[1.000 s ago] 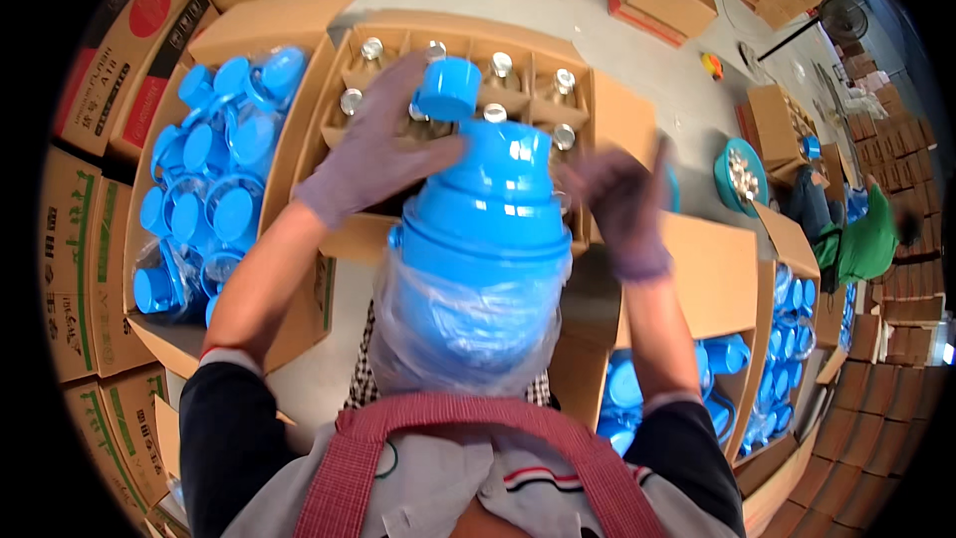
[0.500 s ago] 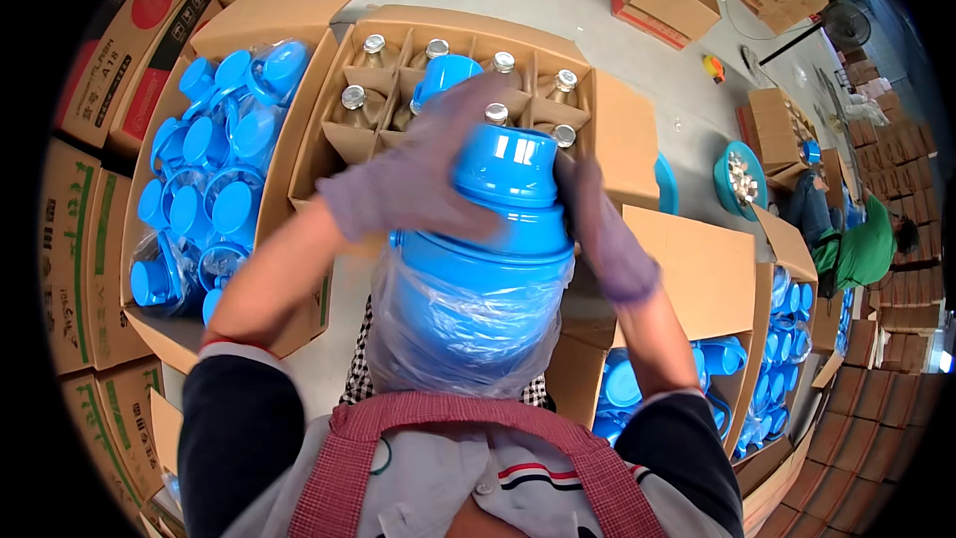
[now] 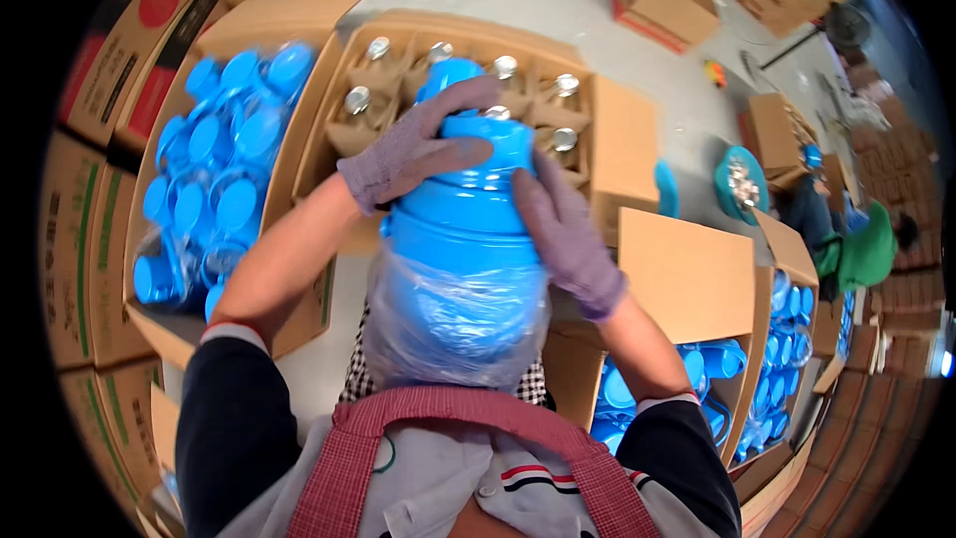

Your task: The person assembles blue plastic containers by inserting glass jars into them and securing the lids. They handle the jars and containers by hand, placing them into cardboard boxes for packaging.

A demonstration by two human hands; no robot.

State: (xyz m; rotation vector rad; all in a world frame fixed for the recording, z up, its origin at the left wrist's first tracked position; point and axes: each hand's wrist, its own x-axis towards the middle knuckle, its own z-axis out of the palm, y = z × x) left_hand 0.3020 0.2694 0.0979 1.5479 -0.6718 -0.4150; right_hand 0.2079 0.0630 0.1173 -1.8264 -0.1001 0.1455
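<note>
A single view comes from a wide fisheye camera worn on the person's head, looking steeply down over the chest and apron. It sits very near the stack of blue lids (image 3: 460, 229) held against the body, which fills the middle, with the left hand (image 3: 413, 149) and right hand (image 3: 563, 229) close below the lens. The forearms enter from the lower edge. Straight carton edges bend toward the dark round rim. Farther ahead, at the top, lies the partitioned carton of bottles (image 3: 597, 130); a co-worker (image 3: 861, 249) shows small at the right rim.
</note>
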